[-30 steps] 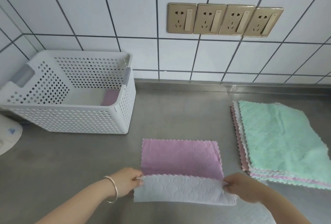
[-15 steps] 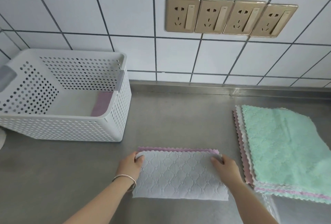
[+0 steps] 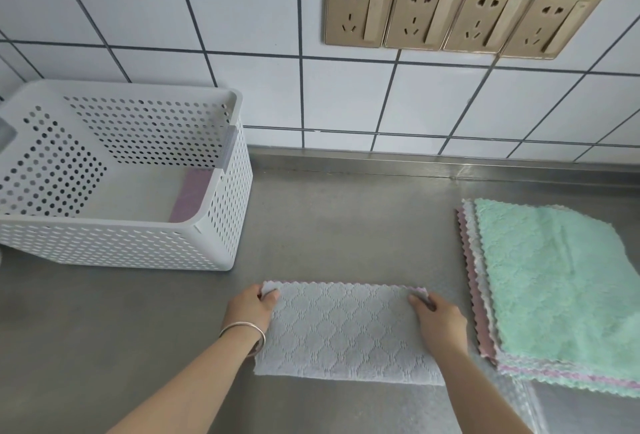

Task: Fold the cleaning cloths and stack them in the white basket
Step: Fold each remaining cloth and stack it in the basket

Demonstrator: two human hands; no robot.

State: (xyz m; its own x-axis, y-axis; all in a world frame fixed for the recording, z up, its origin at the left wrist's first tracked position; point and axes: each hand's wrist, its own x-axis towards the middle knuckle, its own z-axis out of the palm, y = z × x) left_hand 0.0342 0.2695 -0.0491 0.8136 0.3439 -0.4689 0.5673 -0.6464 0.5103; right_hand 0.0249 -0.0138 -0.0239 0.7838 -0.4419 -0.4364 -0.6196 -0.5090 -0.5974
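Note:
A cleaning cloth (image 3: pixel 346 329), folded in half with its pale grey side up and a pink edge showing along the far side, lies on the steel counter in front of me. My left hand (image 3: pixel 251 307) pinches its far left corner. My right hand (image 3: pixel 436 319) pinches its far right corner. The white perforated basket (image 3: pixel 221 225) stands at the left against the wall, and a folded pink cloth (image 3: pixel 192 196) lies inside at its right end. A stack of unfolded cloths (image 3: pixel 561 288) with a green one on top rests at the right.
The steel counter (image 3: pixel 346 218) runs to a white tiled wall with several gold sockets (image 3: pixel 460 14). A clear plastic wrapper (image 3: pixel 519 409) lies at the near right edge, under the cloth stack's corner. A bracelet sits on my left wrist.
My hands carried the cloth's near edge away from me and laid it onto the far edge, so the pink face is now covered by the grey side. The view has moved closer.

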